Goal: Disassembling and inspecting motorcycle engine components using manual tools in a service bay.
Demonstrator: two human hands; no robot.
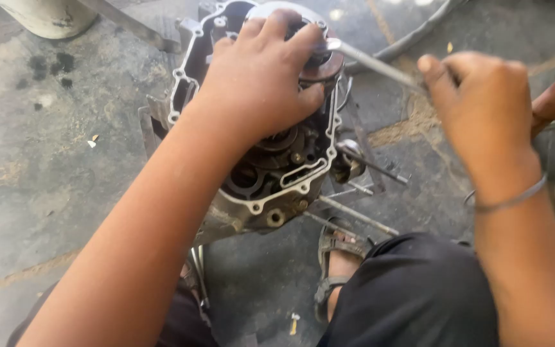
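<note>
Left hand (261, 80) grips the rotor (329, 61), steadying the engine (271, 173); right hand (476, 106) clenches the wrench (370, 62) reaching it.

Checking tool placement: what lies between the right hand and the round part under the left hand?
In the head view, a metal tool shaft spans from the right hand to the round part.
</note>
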